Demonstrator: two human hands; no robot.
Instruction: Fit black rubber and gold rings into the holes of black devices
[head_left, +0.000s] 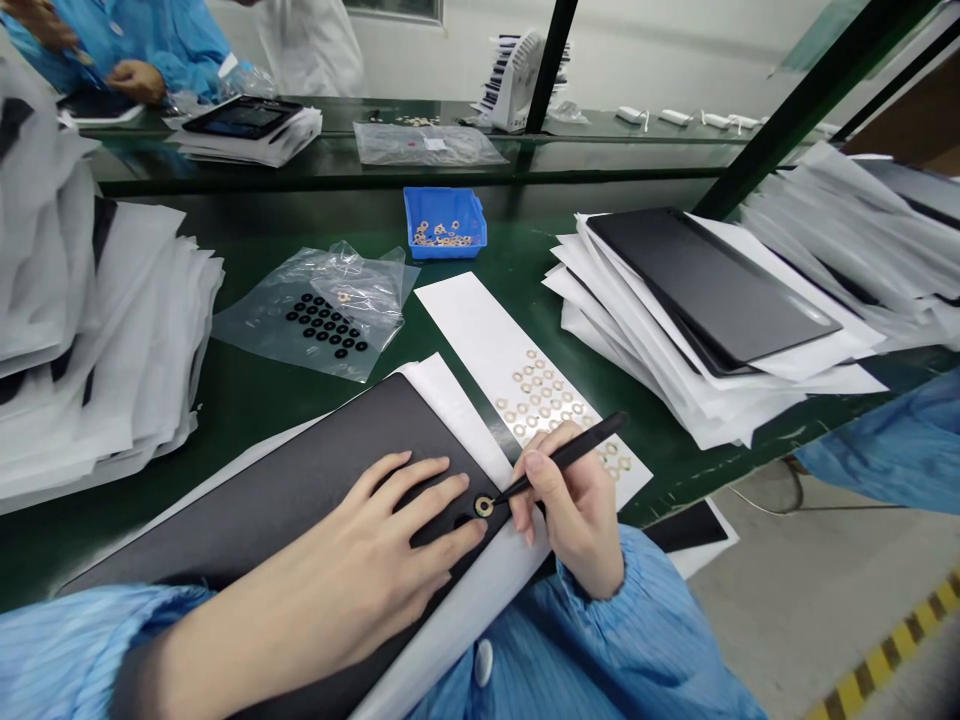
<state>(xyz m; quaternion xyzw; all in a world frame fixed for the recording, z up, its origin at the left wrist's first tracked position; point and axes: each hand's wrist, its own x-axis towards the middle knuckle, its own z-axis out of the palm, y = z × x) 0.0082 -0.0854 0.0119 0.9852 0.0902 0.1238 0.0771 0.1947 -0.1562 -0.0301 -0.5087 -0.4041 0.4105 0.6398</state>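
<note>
As left [360, 545] rests, right [574, 515] grips probable stylus [577, 452]

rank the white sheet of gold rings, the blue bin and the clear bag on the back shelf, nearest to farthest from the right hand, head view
1. White sheet of gold rings: its lower end runs beneath the right hand.
2. Blue bin: ahead on the green bench, past the sheet's top end.
3. Clear plastic bag: farthest, on the back shelf, beyond the bin.

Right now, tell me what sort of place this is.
Looks like a factory assembly line: a long green workbench, dark tablet-like panels stacked on white sheets, and a blue bin of small brass rings.
</note>
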